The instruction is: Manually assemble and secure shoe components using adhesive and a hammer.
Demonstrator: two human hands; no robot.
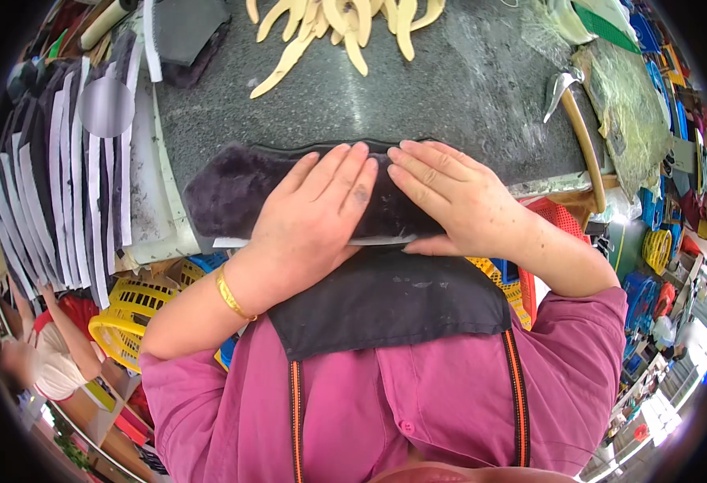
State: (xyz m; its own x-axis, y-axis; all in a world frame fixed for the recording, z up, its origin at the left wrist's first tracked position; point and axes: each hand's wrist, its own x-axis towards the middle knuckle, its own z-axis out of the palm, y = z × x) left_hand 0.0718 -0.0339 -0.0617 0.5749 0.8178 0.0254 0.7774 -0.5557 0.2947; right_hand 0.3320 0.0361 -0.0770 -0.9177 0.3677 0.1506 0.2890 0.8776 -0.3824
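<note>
A dark purple plush piece [229,193] lies along the near edge of the dark work table [233,105]. A black rim runs along its far side, and a white strip shows at its near edge. My left hand [313,205] rests flat on the middle of the plush, fingers stretched forward and close together. Beside it, my right hand [454,197] presses flat on the right part, its fingers pointing toward the left hand and its thumb apart near the table edge. Both hands hide much of the piece, including its right end.
Cream curved strips [333,24] lie in a heap at the far middle. A hammer [583,137] with a wooden handle is at the right, near crumpled plastic sheeting [627,113]. Dark, white-edged pieces [64,177] stand stacked at the left. Below is a yellow basket [132,310]; another person [68,350] is at lower left.
</note>
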